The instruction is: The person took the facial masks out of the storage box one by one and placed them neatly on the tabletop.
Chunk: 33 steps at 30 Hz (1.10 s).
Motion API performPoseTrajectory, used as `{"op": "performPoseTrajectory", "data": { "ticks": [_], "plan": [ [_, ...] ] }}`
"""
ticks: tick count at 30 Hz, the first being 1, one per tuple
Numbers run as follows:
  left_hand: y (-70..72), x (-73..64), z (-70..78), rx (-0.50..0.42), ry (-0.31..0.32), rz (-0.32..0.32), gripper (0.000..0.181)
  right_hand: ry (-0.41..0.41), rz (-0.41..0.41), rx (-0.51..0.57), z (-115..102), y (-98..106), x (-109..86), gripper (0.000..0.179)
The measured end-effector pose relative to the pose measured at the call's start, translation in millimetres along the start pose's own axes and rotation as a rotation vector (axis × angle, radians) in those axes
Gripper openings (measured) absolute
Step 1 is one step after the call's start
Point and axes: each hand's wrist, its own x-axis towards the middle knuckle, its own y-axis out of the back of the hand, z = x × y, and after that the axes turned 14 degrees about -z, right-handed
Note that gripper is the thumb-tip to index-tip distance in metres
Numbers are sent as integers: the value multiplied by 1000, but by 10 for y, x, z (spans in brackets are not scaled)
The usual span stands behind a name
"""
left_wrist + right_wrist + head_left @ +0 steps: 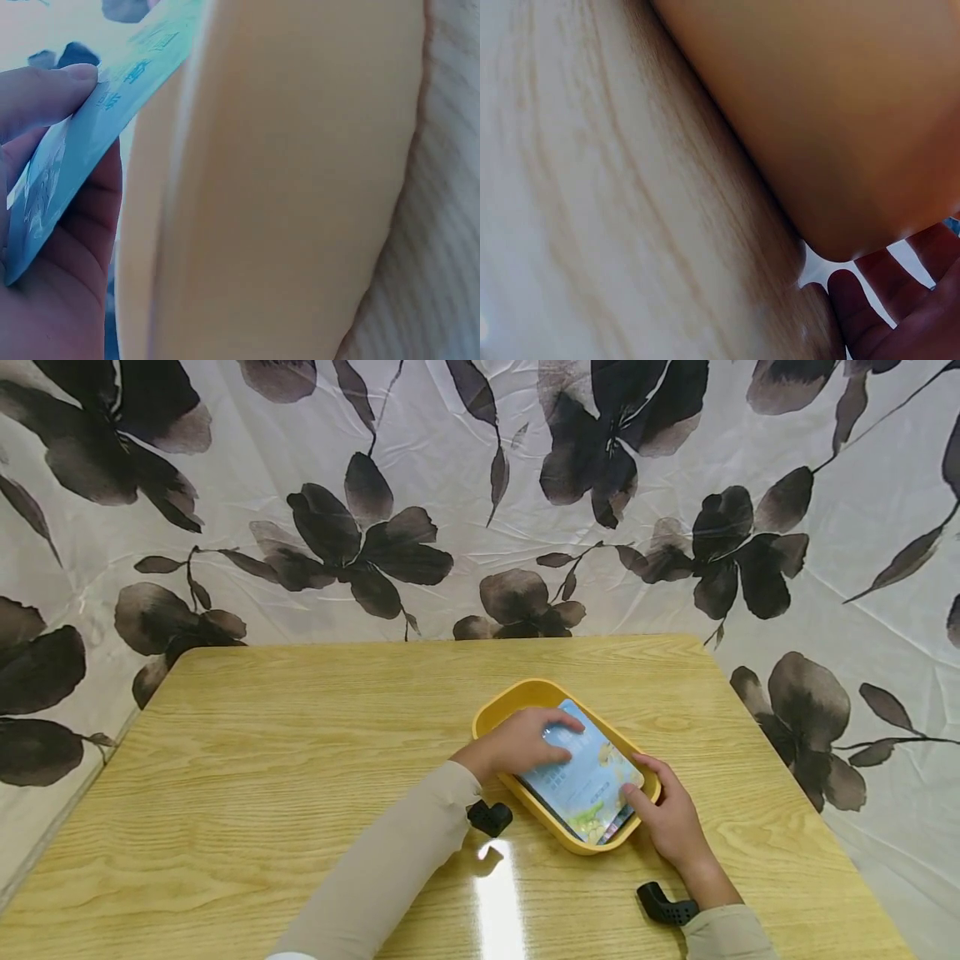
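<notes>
A yellow plastic bin [525,693] sits at a slant on the table, right of its middle. Inside lies a flat, glossy light-blue book [577,785] with rounded corners and cartoon print; a darker edge shows beneath it. My left hand [521,739] reaches over the bin's left side and grips the book, thumb and a finger showing on its cover. In the left wrist view the book [135,82] slants up between the thumb and the palm. My right hand [671,818] holds the bin's right corner, thumb over the rim near the book and fingers outside the wall.
The wood-grain table [300,735] extends widely to the left. Behind it hangs a white cloth [450,460] with dark flowers. A black wrist mount [489,818] sits by the left cuff, another black mount [663,906] by the right wrist.
</notes>
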Motion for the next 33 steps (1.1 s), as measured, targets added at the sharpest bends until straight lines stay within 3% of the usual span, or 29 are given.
{"op": "performPoseTrajectory", "data": {
  "ticks": [17, 25, 33],
  "plan": [
    [399, -277, -216, -164, 81, 170, 33, 18, 9, -2, 13, 6, 12, 45],
    [545, -401, -386, -299, 71, 268, 33, 4, 7, -11, 15, 4, -6, 45],
    [726, -528, -544, -334, 64, 367, 34, 22, 9, 25, 17, -13, -3, 44]
  ]
}}
